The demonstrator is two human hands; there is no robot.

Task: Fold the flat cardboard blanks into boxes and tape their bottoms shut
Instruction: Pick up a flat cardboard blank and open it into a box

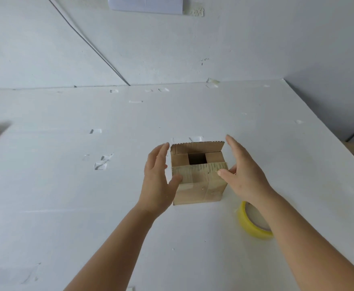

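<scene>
Flanking box [199, 177], both hands' fingers spread loose, yellow tape roll [249, 226] under right forearm.

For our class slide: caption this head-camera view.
Both hands fold a cardboard box beside yellow tape.

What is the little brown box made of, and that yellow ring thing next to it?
The box looks like corrugated cardboard: matte brown, with a wavy cut edge along its raised back flap. Shiny strips across its front seem to be clear tape. The yellow ring looks like a roll of plastic packing tape: glossy, see-through yellow, wound around a pale core, probably cardboard. An arm hides part of it.
</scene>
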